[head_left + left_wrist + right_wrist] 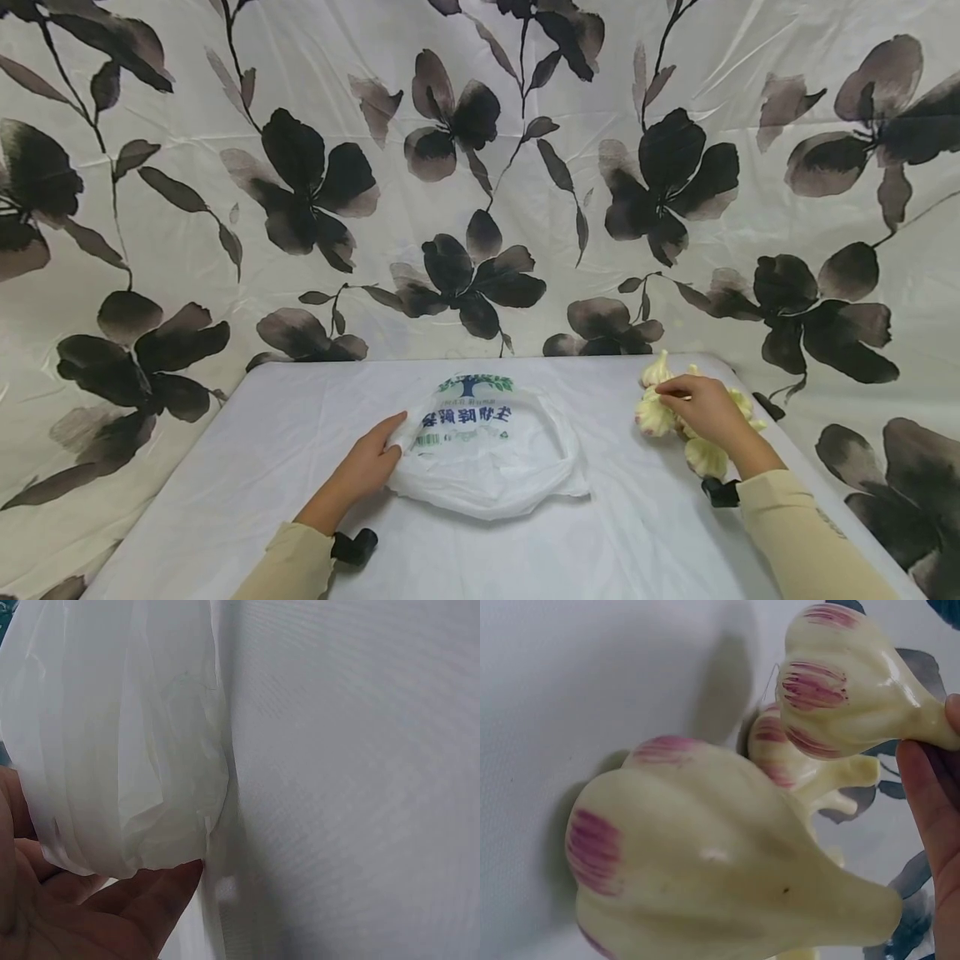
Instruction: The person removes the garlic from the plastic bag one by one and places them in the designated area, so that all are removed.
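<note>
A white plastic bag [517, 493] with green and blue print lies on the table, its mouth spread in a wide loop. At the bag's left side, my left hand [358, 468] holds the edge; in the left wrist view the fingers [161, 904] lie along the lower edge of the plastic. Over on the right, my right hand [712, 412] pinches a garlic bulb [840, 686] by its stem, between thumb and finger. That bulb is cream with purple streaks. Another garlic bulb [705, 847] sits large and close in the right wrist view.
Several more garlic bulbs [707, 458] are piled around and under my right hand, near the table's right edge. A white cloth covers the table [300, 417]. Behind it hangs a curtain [540, 208] with dark flowers.
</note>
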{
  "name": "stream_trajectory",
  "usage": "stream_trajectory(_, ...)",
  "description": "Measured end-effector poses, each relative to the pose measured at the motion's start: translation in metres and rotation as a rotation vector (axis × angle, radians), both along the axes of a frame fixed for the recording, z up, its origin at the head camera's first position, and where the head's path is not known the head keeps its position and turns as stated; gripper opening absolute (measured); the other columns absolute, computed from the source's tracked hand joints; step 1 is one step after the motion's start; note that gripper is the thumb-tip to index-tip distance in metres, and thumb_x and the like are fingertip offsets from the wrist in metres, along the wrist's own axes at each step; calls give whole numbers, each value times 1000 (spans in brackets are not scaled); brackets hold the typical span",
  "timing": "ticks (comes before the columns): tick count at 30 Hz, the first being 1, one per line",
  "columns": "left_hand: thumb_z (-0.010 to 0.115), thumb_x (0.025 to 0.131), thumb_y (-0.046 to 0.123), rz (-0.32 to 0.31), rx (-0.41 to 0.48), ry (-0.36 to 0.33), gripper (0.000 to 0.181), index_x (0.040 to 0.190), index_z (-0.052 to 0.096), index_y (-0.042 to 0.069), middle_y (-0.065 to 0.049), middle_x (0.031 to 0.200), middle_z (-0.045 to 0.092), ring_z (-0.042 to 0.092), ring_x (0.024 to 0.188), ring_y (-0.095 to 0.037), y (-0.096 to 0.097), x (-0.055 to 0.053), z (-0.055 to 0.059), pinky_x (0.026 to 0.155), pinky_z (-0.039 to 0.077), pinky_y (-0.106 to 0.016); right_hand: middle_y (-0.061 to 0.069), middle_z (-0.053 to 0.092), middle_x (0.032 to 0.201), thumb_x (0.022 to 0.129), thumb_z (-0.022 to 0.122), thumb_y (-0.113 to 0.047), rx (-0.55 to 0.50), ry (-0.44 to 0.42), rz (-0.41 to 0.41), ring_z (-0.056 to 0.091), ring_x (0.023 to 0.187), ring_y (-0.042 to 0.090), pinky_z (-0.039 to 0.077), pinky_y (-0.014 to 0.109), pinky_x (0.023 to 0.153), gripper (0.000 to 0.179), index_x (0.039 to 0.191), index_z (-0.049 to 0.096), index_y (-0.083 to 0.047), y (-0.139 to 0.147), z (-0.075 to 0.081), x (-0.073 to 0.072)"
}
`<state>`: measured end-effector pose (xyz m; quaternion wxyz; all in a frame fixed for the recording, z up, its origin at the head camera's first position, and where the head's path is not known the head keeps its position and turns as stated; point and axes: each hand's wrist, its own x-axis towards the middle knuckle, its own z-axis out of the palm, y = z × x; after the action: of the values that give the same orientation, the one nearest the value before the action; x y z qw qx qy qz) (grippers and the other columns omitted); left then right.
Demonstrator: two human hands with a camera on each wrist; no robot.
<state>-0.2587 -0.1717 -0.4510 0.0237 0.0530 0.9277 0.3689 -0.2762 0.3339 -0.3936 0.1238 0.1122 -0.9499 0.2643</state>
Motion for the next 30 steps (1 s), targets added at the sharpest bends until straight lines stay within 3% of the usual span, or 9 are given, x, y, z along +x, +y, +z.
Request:
stream_trajectory(22,40,94,12,5,12,10,58,152,32,9,-16,157,31,26,146,-38,1,0,0,117,25,-57,18,71,107,91,64,-13,6,-85,-46,65,100,36,55,46,80,20,107,72,-3,12,-14,-1)
stream_trajectory(30,40,94,12,18,6,11,59,152,32,9,-16,157,31,27,145,-38,2,1,-1,117,26,-56,18,71,104,89,63,-7,-6,-102,-40,65,99,37,56,39,73,15,99,73,-3,18,-16,2)
